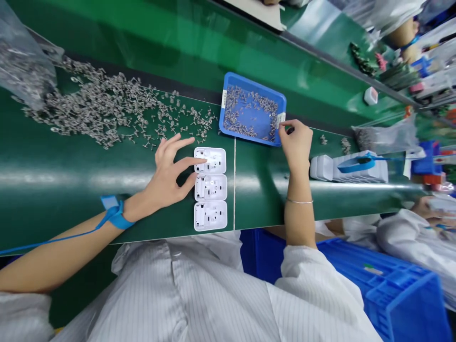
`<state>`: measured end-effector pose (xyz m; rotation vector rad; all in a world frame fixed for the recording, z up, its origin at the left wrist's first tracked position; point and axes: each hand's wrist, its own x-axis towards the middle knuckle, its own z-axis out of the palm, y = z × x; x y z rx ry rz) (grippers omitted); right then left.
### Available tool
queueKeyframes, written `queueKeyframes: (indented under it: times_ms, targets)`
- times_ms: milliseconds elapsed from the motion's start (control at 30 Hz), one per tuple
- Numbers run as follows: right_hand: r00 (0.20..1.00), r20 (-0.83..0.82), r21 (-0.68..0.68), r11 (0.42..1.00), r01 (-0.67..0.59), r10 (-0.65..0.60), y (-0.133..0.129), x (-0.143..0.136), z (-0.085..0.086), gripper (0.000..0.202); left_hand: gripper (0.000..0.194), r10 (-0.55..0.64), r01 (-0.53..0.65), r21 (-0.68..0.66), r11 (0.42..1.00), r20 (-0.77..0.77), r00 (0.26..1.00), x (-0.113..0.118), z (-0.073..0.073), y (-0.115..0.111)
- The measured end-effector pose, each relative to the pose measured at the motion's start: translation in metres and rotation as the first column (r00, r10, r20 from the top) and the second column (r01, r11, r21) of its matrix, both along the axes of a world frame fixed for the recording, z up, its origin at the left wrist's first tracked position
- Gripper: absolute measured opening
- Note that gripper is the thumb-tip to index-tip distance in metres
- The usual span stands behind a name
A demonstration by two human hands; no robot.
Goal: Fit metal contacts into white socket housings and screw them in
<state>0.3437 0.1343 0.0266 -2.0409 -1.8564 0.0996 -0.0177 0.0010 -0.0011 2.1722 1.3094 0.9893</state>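
Observation:
My left hand [173,173] is open, its fingers spread. The index finger reaches over the top one of three white plastic housings [211,216] lined up in a column; the thumb is at the left edge of the middle one. Small black parts show inside each housing. At the right rim of a blue tray [257,114] holding small metal parts [233,111], my right hand [296,140] has thumb and index finger pinched together. Whatever may be between those fingertips is hidden or too small to make out.
A large spread of small metal parts [103,107] lies at the left, beside a clear plastic bag [24,66]. White housings [349,167] stand in a row at the right under a blue wrist strap [356,164]. Blue crates [388,280] sit below the bench edge; co-workers are at the right.

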Motion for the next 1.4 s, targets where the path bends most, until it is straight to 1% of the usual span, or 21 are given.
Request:
queueKeyframes:
  times_ms: [67, 167, 233, 333, 433, 500, 567, 633, 700, 833, 900, 933, 1000, 1067, 1100, 1133, 1167, 1233, 1300, 1367, 1400]
  targets:
    - [0.995, 0.008, -0.006, 0.995, -0.100, 0.100, 0.004, -0.008, -0.003, 0.021, 0.023, -0.005, 0.005, -0.001, 1.000, 0.011, 1.000, -0.001, 0.001, 0.000]
    - [0.966, 0.003, -0.035, 0.966, -0.257, 0.257, 0.011, -0.028, -0.005, 0.024, 0.023, -0.008, 0.008, 0.003, 1.000, 0.013, 1.000, -0.001, 0.002, 0.000]
    - [0.956, -0.003, -0.055, 0.954, -0.293, 0.294, 0.018, -0.039, -0.006, 0.025, 0.023, -0.008, 0.008, 0.005, 1.000, 0.013, 1.000, -0.002, 0.003, 0.001]
    - [0.965, -0.010, -0.117, 0.958, -0.261, 0.262, 0.027, -0.050, -0.007, 0.023, 0.023, -0.012, 0.012, -0.006, 1.000, 0.017, 1.000, -0.002, 0.003, 0.002]
    - [0.983, 0.015, -0.188, 0.966, -0.179, 0.185, 0.030, -0.056, -0.006, 0.023, 0.022, -0.016, 0.016, -0.019, 1.000, 0.026, 1.000, -0.002, 0.003, 0.003]
    - [0.991, 0.047, -0.198, 0.974, -0.112, 0.123, 0.029, -0.058, -0.004, 0.022, 0.021, -0.023, 0.024, -0.027, 0.999, 0.031, 0.999, -0.002, 0.002, 0.003]
    - [0.996, 0.053, -0.172, 0.983, -0.058, 0.068, 0.027, -0.060, -0.002, 0.020, 0.020, -0.039, 0.040, -0.020, 0.999, 0.038, 0.999, -0.002, 0.001, 0.003]
    - [0.999, 0.017, -0.152, 0.987, -0.044, 0.047, 0.029, -0.060, 0.000, 0.013, 0.022, -0.058, 0.058, 0.010, 0.998, 0.035, 0.998, -0.002, 0.000, 0.003]
    - [0.999, -0.036, -0.166, 0.985, -0.037, 0.032, 0.033, -0.057, 0.001, 0.005, 0.023, -0.069, 0.069, 0.041, 0.997, 0.000, 0.998, -0.002, 0.000, 0.003]
    - [0.990, -0.138, -0.276, 0.959, -0.066, 0.028, 0.045, -0.048, 0.005, 0.010, 0.030, -0.086, 0.092, 0.074, 0.993, -0.076, 0.993, -0.007, 0.002, 0.009]
    - [0.985, -0.163, -0.251, 0.962, -0.103, 0.062, 0.040, -0.048, 0.009, 0.013, 0.037, -0.139, 0.146, 0.072, 0.987, -0.086, 0.987, -0.011, 0.005, 0.014]
    - [0.980, -0.175, -0.198, 0.972, -0.124, 0.089, 0.031, -0.051, 0.013, 0.013, 0.041, -0.175, 0.181, 0.063, 0.981, -0.090, 0.980, -0.013, 0.006, 0.016]
    - [0.962, -0.208, -0.048, 0.981, -0.191, 0.177, 0.000, -0.063, 0.024, 0.014, 0.050, -0.241, 0.246, 0.049, 0.968, -0.098, 0.966, -0.015, 0.008, 0.019]
    - [0.903, -0.281, 0.068, 0.946, -0.318, 0.324, -0.046, -0.081, 0.037, 0.010, 0.058, -0.295, 0.301, 0.044, 0.953, -0.107, 0.950, -0.016, 0.011, 0.020]
    - [0.873, -0.309, 0.077, 0.925, -0.372, 0.377, -0.073, -0.092, 0.043, 0.010, 0.063, -0.324, 0.330, 0.041, 0.943, -0.110, 0.940, -0.015, 0.012, 0.019]
    - [0.848, -0.352, 0.069, 0.915, -0.398, 0.396, -0.099, -0.103, 0.049, 0.010, 0.067, -0.358, 0.364, 0.034, 0.931, -0.111, 0.927, -0.014, 0.013, 0.018]
    - [0.843, -0.370, 0.058, 0.915, -0.399, 0.391, -0.124, -0.114, 0.053, 0.006, 0.072, -0.398, 0.402, 0.022, 0.915, -0.108, 0.911, -0.013, 0.014, 0.017]
    - [0.823, -0.391, -0.019, 0.890, -0.455, 0.412, -0.164, -0.133, 0.054, 0.002, 0.082, -0.484, 0.486, 0.001, 0.874, -0.100, 0.869, -0.010, 0.015, 0.013]
    - [0.802, -0.413, -0.071, 0.862, -0.501, 0.432, -0.188, -0.146, 0.048, 0.002, 0.090, -0.554, 0.556, -0.010, 0.831, -0.103, 0.826, -0.007, 0.014, 0.009]
    - [0.800, -0.415, -0.106, 0.851, -0.515, 0.432, -0.200, -0.155, 0.037, 0.004, 0.092, -0.590, 0.592, -0.017, 0.806, -0.111, 0.800, -0.005, 0.012, 0.006]
    - [0.815, -0.397, -0.125, 0.855, -0.504, 0.423, -0.203, -0.158, 0.031, 0.005, 0.092, -0.597, 0.599, -0.023, 0.800, -0.115, 0.794, -0.004, 0.010, 0.004]
